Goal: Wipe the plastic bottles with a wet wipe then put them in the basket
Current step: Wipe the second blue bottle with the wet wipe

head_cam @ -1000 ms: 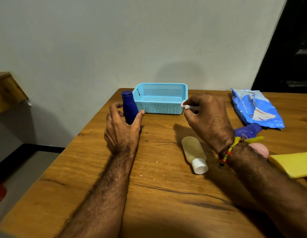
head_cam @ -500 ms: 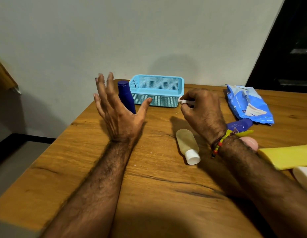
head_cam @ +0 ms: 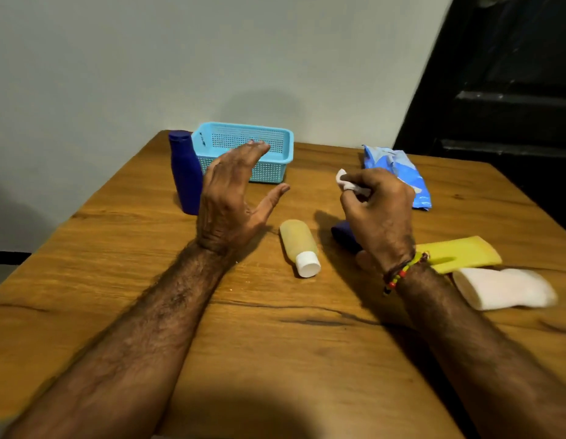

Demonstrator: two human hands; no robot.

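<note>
A dark blue bottle (head_cam: 184, 172) stands upright at the table's far left, beside the light blue mesh basket (head_cam: 275, 172), whose visible part holds nothing. My left hand (head_cam: 231, 201) hovers open just right of that bottle, fingers spread, touching nothing. My right hand (head_cam: 378, 213) pinches a small white wet wipe (head_cam: 346, 182) above the table. A pale yellowish bottle with a white cap (head_cam: 299, 245) lies on its side between my hands. Another blue bottle (head_cam: 343, 234) lies mostly hidden behind my right hand.
A blue wipes packet (head_cam: 399, 175) lies at the far right. A yellow bottle (head_cam: 459, 253) and a white one (head_cam: 503, 288) lie near my right wrist. The wooden table (head_cam: 275, 337) meets a grey wall behind; its left edge drops off.
My left hand let go of the upright blue bottle, lifted open, and has swung right in front of the basket. My right hand with the wipe drew back from the basket's corner.
</note>
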